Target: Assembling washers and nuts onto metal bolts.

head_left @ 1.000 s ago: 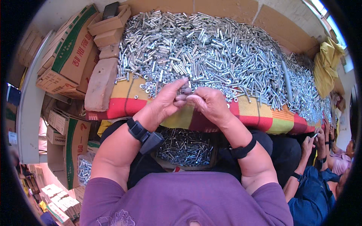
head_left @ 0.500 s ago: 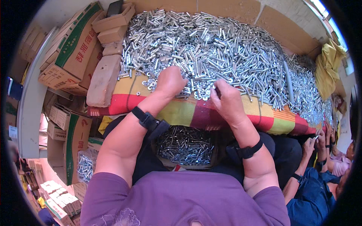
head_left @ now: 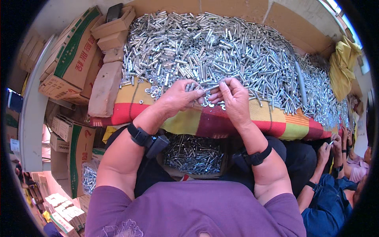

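Observation:
My left hand [head_left: 182,96] is closed, its thumb and fingers around small silvery metal pieces that are mostly covered. Facing it, my right hand [head_left: 233,99] pinches a thin metal bolt [head_left: 210,87], whose end points at the left fingertips. The two hands almost meet above the front edge of a big heap of silvery bolts and sleeves [head_left: 185,43]. Just left of and below the left hand, loose washers and nuts [head_left: 152,91] lie on a checked cloth [head_left: 181,122]. Whether the bolt touches the left hand's pieces is too small to tell.
A box of dark bolts [head_left: 193,156] stands below the cloth's edge, between my legs. Left are a brick-like block [head_left: 104,89], cartons [head_left: 75,55] and a bag of bolts [head_left: 89,175]. At right, a co-worker's hands [head_left: 329,148] work beside the heap; a yellow cloth [head_left: 343,67] hangs behind.
My left hand has lifted off the heap's edge, turned and come right toward my right hand. The right hand has stayed near its place, and a bolt now shows between them.

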